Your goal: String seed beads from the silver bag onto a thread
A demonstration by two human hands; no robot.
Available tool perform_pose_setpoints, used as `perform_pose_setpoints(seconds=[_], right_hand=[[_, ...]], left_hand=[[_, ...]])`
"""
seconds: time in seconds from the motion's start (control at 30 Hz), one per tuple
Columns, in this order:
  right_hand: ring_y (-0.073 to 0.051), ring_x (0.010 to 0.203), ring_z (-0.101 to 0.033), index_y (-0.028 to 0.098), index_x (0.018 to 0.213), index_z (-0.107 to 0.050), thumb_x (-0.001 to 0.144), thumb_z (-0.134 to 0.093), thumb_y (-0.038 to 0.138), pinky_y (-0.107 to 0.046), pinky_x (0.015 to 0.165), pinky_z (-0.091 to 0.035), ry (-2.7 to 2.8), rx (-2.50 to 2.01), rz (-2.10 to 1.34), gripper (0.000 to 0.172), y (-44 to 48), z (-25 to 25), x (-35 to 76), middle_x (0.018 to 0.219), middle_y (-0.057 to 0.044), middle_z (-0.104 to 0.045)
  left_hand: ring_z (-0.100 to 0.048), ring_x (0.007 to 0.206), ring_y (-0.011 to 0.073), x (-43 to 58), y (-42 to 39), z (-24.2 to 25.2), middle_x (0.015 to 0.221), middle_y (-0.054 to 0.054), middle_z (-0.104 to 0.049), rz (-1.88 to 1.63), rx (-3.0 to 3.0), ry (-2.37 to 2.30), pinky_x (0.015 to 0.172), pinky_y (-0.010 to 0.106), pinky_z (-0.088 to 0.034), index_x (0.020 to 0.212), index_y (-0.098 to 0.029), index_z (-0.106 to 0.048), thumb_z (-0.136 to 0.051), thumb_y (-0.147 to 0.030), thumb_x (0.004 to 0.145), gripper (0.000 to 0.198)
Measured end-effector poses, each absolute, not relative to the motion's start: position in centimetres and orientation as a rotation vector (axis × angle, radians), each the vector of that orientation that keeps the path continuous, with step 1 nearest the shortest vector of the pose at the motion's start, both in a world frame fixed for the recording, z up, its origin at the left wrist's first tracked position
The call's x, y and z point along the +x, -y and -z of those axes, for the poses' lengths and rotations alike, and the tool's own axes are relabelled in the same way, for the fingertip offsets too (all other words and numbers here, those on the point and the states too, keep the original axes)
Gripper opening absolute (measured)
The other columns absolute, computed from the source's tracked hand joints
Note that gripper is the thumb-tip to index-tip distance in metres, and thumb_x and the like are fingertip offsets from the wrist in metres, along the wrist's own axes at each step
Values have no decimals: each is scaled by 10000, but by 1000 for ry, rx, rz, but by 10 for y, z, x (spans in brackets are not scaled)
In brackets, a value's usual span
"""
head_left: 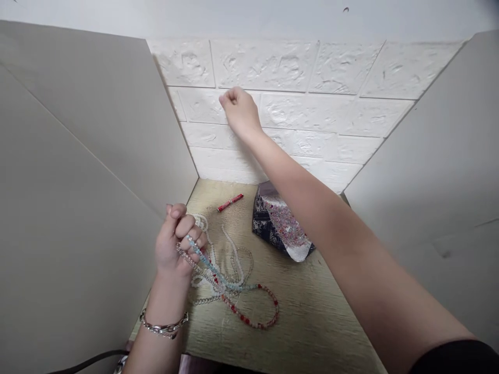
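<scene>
My left hand (180, 240) is closed around a long strand of beads (246, 318), whose light blue, clear and red parts trail down onto the wooden tabletop (312, 322). A silver chain bracelet (166, 328) circles my left wrist. High in front of the white wall, my right hand (238, 111) is raised with its fingertips pinched together. Whatever it may hold is too fine to see. Under the bead strand lie white bead strands (234, 254) and a silver chain (206, 300). Below my right forearm rests a clear bag of mixed pink beads (284, 223).
A dark blue patterned pouch or box (262, 221) sits beneath the bead bag, partly hidden by my arm. A small red tube-like item (230, 202) lies near the back. Grey panels (117, 114) stand on both sides, and a white brick-textured wall (312, 111) closes the back.
</scene>
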State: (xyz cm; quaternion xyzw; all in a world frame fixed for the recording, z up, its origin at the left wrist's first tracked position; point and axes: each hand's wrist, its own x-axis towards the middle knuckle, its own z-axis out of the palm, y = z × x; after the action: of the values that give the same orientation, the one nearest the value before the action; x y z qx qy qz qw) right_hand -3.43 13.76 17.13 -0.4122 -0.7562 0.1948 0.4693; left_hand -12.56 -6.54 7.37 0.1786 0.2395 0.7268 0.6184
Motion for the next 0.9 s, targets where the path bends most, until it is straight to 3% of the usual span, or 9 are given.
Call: perform_pose_setpoints(seconds=[0.1, 0.2, 0.3, 0.43, 0.53, 0.67, 0.9], right_hand=[[-80, 905, -486, 218, 860, -424, 871, -304, 219, -166, 770, -372, 1959, -941, -194, 120, -139, -172, -39, 972, 14, -577], [-116, 928, -508, 153, 910, -492, 806, -442, 184, -200, 794, -371, 2254, -1006, -158, 119, -139, -151, -40, 988, -30, -584], [-192, 927, -537, 108, 1026, -517, 750, -526, 183, -278, 756, -411, 2522, -1194, -189, 286, -127, -124, -34, 1058, -104, -570], [-233, 893, -562, 103, 1080, -525, 766, -500, 181, -324, 694, -439, 2687, -1287, -120, 325, -88, -102, -15, 1059, -143, -572], [-233, 898, -567, 101, 1008, -590, 753, -531, 193, -315, 697, -446, 2965, -1316, -257, 277, -50, -97, -2, 1020, -131, -601], [-227, 969, -544, 116, 1079, -582, 657, -665, 272, -289, 755, -444, 3393, -1083, -579, 457, -12, -86, 8, 1104, -112, -577], [-254, 867, -586, 58, 1027, -621, 660, -581, 127, -297, 627, -452, 3480, -1178, -501, 376, -5, -53, 12, 973, -168, -627]], left_hand=[[126, 369, 49, -125, 65, -74, 446, -91, -18, -1659, 401, -504, 284, 188, 41, 596, -200, -440, -266, -357, 898, 383], [121, 361, 49, -125, 65, -72, 435, -96, -28, -1645, 415, -444, 269, 178, 32, 607, -199, -450, -258, -355, 900, 383], [118, 346, 48, -126, 63, -70, 425, -101, -27, -1629, 445, -413, 258, 172, 30, 606, -196, -453, -228, -377, 901, 413], [109, 339, 48, -125, 63, -69, 428, -101, -28, -1621, 456, -425, 261, 164, 10, 609, -192, -459, -177, -368, 910, 449], [106, 341, 48, -123, 63, -70, 429, -101, -29, -1610, 456, -448, 260, 163, -25, 605, -193, -461, -188, -378, 908, 448], [103, 337, 48, -122, 62, -71, 425, -100, -33, -1608, 458, -396, 250, 169, -38, 598, -187, -484, -155, -377, 909, 491], [84, 319, 43, -123, 61, -69, 428, -97, -37, -1609, 459, -378, 247, 169, -13, 598, -181, -507, -180, -374, 908, 491]])
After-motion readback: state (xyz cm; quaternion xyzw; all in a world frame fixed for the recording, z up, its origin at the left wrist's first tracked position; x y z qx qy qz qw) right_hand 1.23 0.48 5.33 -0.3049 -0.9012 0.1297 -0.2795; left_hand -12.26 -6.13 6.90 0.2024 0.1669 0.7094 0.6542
